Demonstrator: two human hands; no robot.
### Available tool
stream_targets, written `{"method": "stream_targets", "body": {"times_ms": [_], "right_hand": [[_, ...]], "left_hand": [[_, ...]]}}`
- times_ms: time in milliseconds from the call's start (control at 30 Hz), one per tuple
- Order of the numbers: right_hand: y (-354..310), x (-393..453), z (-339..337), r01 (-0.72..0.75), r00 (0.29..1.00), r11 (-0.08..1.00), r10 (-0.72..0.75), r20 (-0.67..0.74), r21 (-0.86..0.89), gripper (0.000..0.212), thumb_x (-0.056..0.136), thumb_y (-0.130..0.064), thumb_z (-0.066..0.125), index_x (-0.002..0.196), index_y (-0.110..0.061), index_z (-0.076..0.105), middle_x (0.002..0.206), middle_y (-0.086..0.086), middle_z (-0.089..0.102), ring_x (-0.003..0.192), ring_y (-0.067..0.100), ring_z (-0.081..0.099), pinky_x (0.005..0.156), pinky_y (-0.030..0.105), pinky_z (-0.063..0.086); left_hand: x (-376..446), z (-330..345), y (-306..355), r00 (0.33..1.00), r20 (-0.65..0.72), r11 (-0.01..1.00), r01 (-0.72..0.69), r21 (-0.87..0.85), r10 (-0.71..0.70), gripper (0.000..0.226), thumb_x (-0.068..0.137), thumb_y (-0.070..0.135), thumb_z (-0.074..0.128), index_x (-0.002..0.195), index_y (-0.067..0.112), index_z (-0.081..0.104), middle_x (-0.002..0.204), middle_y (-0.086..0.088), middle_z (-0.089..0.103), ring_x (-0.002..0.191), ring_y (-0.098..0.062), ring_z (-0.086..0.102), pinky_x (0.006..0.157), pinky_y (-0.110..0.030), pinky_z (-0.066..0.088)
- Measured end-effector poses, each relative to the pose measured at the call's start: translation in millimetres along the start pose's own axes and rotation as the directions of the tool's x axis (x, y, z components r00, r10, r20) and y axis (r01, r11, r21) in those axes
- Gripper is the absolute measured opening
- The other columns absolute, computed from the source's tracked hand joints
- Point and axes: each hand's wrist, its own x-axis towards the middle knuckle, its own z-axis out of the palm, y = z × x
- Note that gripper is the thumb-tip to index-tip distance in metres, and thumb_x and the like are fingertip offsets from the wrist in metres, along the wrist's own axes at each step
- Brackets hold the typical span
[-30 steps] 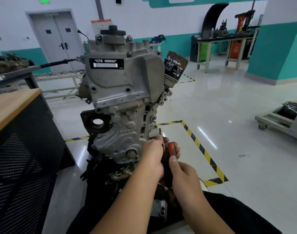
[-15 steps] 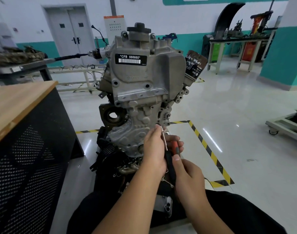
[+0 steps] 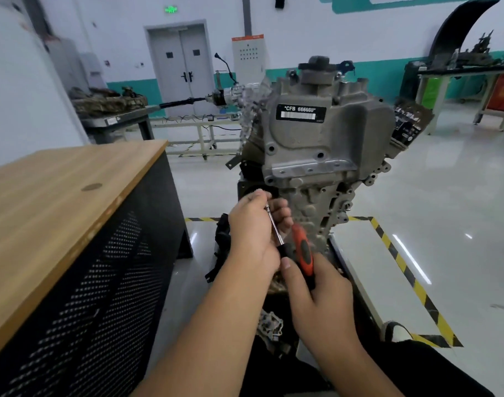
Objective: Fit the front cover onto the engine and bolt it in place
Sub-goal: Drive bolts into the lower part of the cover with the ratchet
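The engine (image 3: 322, 156) with its grey front cover (image 3: 316, 144) stands upright at centre frame, and just below it the left hand (image 3: 253, 239) pinches the metal shaft of an orange-handled screwdriver (image 3: 298, 247) while the right hand (image 3: 319, 302) grips its handle.

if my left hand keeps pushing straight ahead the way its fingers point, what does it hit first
Probably the engine's front cover, right behind the fingers of your left hand that pinch the driver's metal shaft; depth is hard to judge from this one view.
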Motion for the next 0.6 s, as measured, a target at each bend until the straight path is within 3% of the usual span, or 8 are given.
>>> {"method": "stream_targets", "body": {"times_ms": [100,167,233,333,433,500,600], "right_hand": [[-32,-10,37,0.057,0.995,0.998,-0.059,0.077,0.032,0.028,0.088,-0.057,0.057,0.072,-0.035,0.049,0.062,-0.013,0.058,0.052,0.005,0.054,0.049,0.015,0.036],[-60,-21,66,-0.001,0.992,0.982,-0.022,0.12,0.188,0.031,0.087,-0.056,0.057,0.071,-0.03,0.052,0.058,-0.01,0.056,0.049,0.003,0.05,0.048,0.017,0.037],[-96,-25,97,-0.094,0.981,0.943,0.033,0.192,0.318,0.035,0.086,-0.059,0.056,0.069,-0.029,0.053,0.055,-0.004,0.055,0.047,0.003,0.048,0.048,0.02,0.039],[-154,-24,150,-0.266,0.91,0.902,0.119,0.398,0.339,0.041,0.081,-0.063,0.056,0.065,-0.025,0.055,0.053,-0.002,0.052,0.053,0.017,0.054,0.054,0.035,0.044],[-199,-32,201,-0.519,0.759,0.796,0.26,0.597,0.312,0.039,0.084,-0.053,0.061,0.063,-0.02,0.06,0.054,-0.002,0.049,0.052,0.025,0.052,0.052,0.037,0.044],[-220,-44,231,-0.548,0.711,0.795,0.279,0.645,0.26,0.034,0.092,-0.047,0.062,0.073,-0.02,0.064,0.059,-0.002,0.051,0.053,0.024,0.052,0.049,0.033,0.044],[-239,-65,267,-0.406,0.747,0.901,0.23,0.624,0.154,0.036,0.096,-0.05,0.059,0.074,-0.021,0.062,0.069,-0.001,0.059,0.064,0.024,0.061,0.055,0.033,0.046]], "left_hand": [[13,-27,81,0.979,-0.13,0.986,-0.162,-0.046,0.154,0.014,0.106,0.014,0.044,0.105,0.009,0.056,0.059,-0.005,0.064,0.044,-0.013,0.059,0.043,-0.023,0.049],[12,-50,142,0.943,-0.156,0.951,-0.273,0.148,0.295,0.016,0.105,0.015,0.048,0.11,0.006,0.061,0.067,-0.008,0.071,0.051,-0.014,0.064,0.048,-0.025,0.053],[2,-75,196,0.899,-0.129,0.833,-0.325,0.447,0.419,0.012,0.101,0.016,0.058,0.109,0.011,0.066,0.078,-0.007,0.075,0.059,-0.012,0.066,0.051,-0.025,0.053],[-31,-133,257,0.827,-0.105,0.492,-0.223,0.842,0.553,0.007,0.088,0.021,0.077,0.093,0.017,0.076,0.078,0.002,0.07,0.059,-0.01,0.057,0.046,-0.021,0.043],[-76,-213,284,0.813,-0.136,0.238,-0.003,0.971,0.566,0.014,0.081,0.021,0.082,0.072,0.015,0.074,0.065,0.002,0.067,0.056,-0.012,0.057,0.048,-0.021,0.042],[-102,-265,283,0.791,-0.16,0.21,0.04,0.977,0.59,0.012,0.084,0.019,0.081,0.075,0.015,0.074,0.069,0.001,0.07,0.061,-0.013,0.063,0.051,-0.022,0.046],[-123,-323,272,0.726,-0.173,0.194,0.055,0.979,0.665,0.005,0.084,0.018,0.08,0.085,0.014,0.077,0.077,-0.002,0.073,0.072,-0.017,0.069,0.066,-0.026,0.053]]}}
